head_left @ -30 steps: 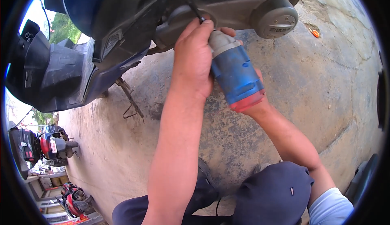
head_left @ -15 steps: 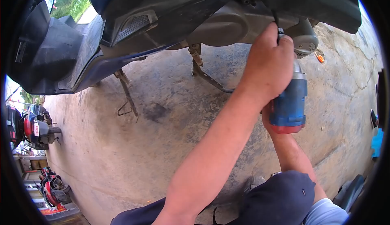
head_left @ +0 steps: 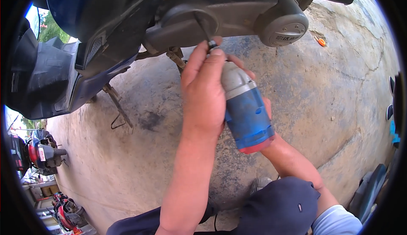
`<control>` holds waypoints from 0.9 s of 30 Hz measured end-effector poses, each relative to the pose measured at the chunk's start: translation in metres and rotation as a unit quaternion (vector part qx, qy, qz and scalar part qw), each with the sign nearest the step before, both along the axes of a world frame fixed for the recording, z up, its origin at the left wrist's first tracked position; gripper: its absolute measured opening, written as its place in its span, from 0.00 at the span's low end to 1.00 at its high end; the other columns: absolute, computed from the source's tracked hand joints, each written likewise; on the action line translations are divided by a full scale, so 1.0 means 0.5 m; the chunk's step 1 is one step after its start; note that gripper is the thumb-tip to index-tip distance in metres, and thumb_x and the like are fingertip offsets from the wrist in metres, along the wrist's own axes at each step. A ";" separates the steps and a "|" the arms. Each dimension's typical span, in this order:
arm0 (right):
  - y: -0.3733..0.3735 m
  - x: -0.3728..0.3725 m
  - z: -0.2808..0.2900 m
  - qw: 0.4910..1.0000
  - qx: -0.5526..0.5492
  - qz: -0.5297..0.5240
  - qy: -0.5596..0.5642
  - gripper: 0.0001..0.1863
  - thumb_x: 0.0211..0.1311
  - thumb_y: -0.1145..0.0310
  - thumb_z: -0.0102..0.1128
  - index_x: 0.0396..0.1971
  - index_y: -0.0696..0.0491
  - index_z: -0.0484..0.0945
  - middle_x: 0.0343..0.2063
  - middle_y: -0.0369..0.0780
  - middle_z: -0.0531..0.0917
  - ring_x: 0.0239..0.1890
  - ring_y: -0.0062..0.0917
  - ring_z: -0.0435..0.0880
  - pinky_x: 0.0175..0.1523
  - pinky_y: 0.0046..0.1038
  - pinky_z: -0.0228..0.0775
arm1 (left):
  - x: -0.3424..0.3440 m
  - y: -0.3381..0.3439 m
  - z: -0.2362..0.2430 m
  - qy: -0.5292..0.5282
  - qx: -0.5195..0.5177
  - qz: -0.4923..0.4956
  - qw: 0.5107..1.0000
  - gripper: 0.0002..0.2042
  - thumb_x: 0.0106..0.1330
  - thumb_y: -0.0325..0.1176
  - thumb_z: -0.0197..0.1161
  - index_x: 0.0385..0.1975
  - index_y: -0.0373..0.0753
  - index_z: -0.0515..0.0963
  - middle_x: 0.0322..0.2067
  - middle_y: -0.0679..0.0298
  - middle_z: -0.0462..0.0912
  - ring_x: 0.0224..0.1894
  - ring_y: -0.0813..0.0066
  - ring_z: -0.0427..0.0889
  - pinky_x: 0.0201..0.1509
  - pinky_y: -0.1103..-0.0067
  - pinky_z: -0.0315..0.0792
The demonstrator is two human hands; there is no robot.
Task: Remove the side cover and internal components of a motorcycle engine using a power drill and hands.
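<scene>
A blue and grey impact driver (head_left: 248,114) with a red rear end is held up beneath the grey engine casing (head_left: 237,12) of a dark scooter (head_left: 114,27). My left hand (head_left: 204,88) is closed around the front of the driver, thumb and fingers at its chuck (head_left: 212,44). From the chuck a long thin driver bit (head_left: 202,25) points up at the round part of the casing. My right hand (head_left: 267,108) grips the driver from behind and below; most of its fingers and the handle are hidden by the tool body.
The scooter's side stand (head_left: 118,108) reaches down on the left. An orange ring-like thing (head_left: 321,42) lies on the concrete floor (head_left: 313,91). Other motorbikes (head_left: 40,152) stand at the far left. A dark panel (head_left: 371,192) lies at the lower right.
Both hands and the impact driver have moved left along the casing, away from its rear end. The driver now tilts with its bit toward the upper left. The view has shifted too.
</scene>
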State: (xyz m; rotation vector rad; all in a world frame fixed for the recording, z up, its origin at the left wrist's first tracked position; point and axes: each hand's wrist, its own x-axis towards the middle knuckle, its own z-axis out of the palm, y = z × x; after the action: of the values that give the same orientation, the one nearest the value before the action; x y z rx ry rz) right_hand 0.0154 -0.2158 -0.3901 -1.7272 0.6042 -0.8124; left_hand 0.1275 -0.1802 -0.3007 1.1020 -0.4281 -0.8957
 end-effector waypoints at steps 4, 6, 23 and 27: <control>0.020 0.073 0.019 0.999 -0.029 0.026 -0.016 0.24 0.56 0.61 0.72 0.48 0.58 0.74 0.34 0.50 0.87 0.36 0.43 0.89 0.39 0.37 0.79 | 0.075 0.051 0.018 -0.026 -0.005 0.021 0.999 0.18 0.78 0.36 0.49 0.60 0.31 0.72 0.37 0.53 0.84 0.37 0.61 0.87 0.41 0.69 0.84; 0.020 0.103 0.009 0.998 -0.053 0.030 0.000 0.28 0.53 0.58 0.76 0.47 0.56 0.73 0.34 0.49 0.87 0.36 0.46 0.89 0.41 0.40 0.80 | 0.096 0.041 0.030 -0.004 0.018 0.015 1.000 0.18 0.78 0.35 0.48 0.59 0.31 0.72 0.36 0.52 0.84 0.37 0.61 0.87 0.41 0.69 0.84; 0.055 0.165 0.031 0.998 -0.057 0.038 -0.006 0.30 0.51 0.68 0.72 0.50 0.61 0.66 0.28 0.54 0.83 0.33 0.52 0.85 0.35 0.47 0.76 | 0.179 0.055 0.024 0.112 -0.036 -0.069 0.991 0.18 0.75 0.37 0.52 0.56 0.29 0.73 0.31 0.57 0.80 0.35 0.61 0.82 0.40 0.70 0.78; 0.047 0.155 0.039 0.998 -0.053 0.038 0.008 0.30 0.51 0.67 0.72 0.51 0.62 0.67 0.28 0.54 0.84 0.33 0.52 0.86 0.36 0.47 0.76 | 0.178 0.047 0.017 0.123 -0.028 -0.081 0.989 0.18 0.75 0.38 0.54 0.55 0.30 0.73 0.31 0.57 0.80 0.36 0.60 0.82 0.39 0.70 0.78</control>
State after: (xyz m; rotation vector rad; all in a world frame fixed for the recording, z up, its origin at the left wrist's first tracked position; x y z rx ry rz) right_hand 0.0930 -0.1923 -0.3705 -1.8433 0.5117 -0.7889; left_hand 0.2166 -0.1568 -0.2921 0.9004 -0.3384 -1.1432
